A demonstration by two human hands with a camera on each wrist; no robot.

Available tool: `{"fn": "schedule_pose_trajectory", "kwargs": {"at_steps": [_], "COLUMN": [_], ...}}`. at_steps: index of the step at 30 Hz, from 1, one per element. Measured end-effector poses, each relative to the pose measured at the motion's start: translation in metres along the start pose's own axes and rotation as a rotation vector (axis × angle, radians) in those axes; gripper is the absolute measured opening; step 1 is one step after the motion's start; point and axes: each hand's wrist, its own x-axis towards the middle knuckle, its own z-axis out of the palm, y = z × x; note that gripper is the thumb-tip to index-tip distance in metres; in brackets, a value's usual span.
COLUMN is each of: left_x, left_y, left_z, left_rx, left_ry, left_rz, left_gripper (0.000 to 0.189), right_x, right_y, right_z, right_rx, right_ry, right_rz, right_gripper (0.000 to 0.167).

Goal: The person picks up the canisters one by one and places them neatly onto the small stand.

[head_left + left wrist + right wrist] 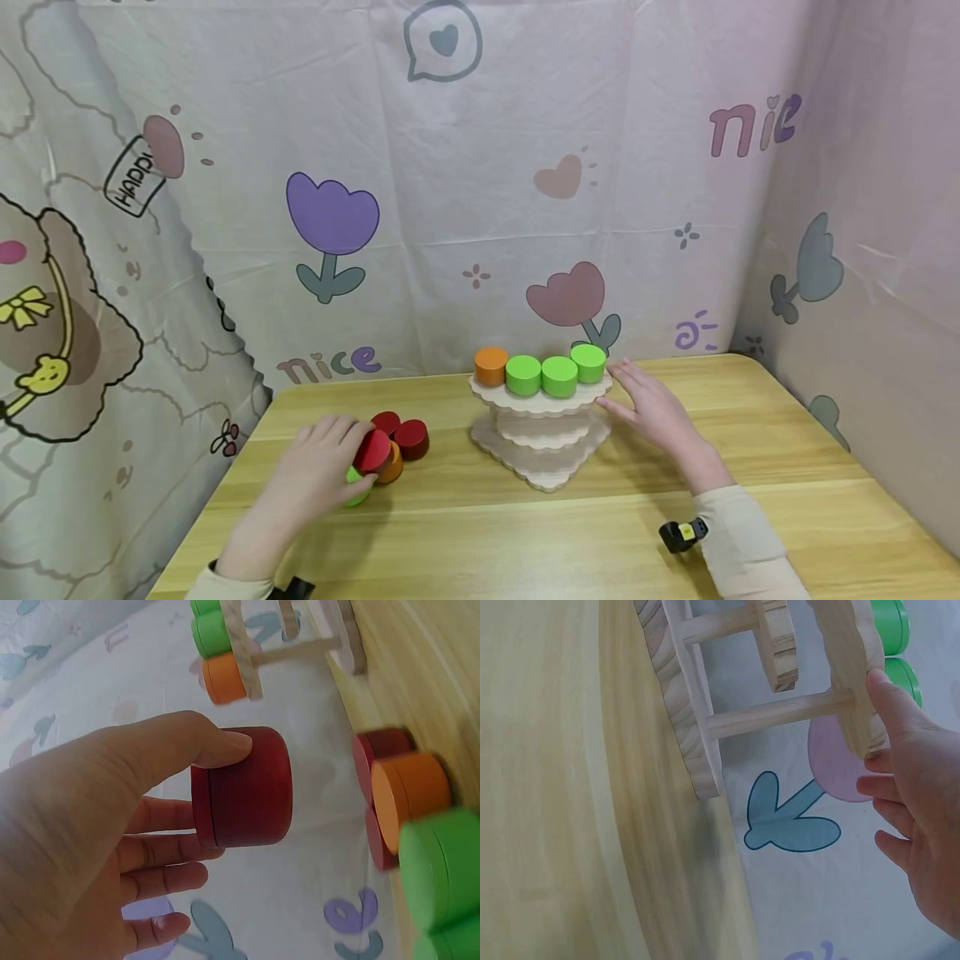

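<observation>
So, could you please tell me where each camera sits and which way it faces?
Head: worn on the head, facing forward and down at the table and tiered wooden stand; left hand, right hand and sleeves show.
Left wrist: on that wrist, facing the left hand pinching a red cylinder; only that hand shows.
Right wrist: on that wrist, facing the right hand at the stand's top edge; only that hand shows.
Shared: both wrist views include the stand and green cylinders.

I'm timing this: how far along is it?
Apparently done: one orange cylinder and three green cylinders sit on the top tier of the wooden stand. In hand: the left hand holds a red cylinder; the right hand touches that tier. Probably remaining: the loose cylinders on the table.
</observation>
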Motion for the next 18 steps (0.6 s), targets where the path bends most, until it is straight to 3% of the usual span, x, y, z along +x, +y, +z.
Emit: {"fn": "schedule_pose_trajectory", "kwargs": {"at_steps": [8,18], "left_x": [0.023,0.05], "left_y": [0.025,0.063], "left_z": [0.008,0.013], "left_rx": [-0.001,-0.075], "left_ry": [0.049,0.02], "left_rz": [0.137,0.23], "left_gripper": [0.06,0.059], "right_x": [0.0,0.0], "right_y": [0.0,-0.002], "right_z": [-0.001,-0.003], "right_rx": [-0.033,-0.05], "right_ry": [-0.019,-0.031], "right_rz": [-0.003,-0.005], "right_gripper": [0.072,0.072]}}
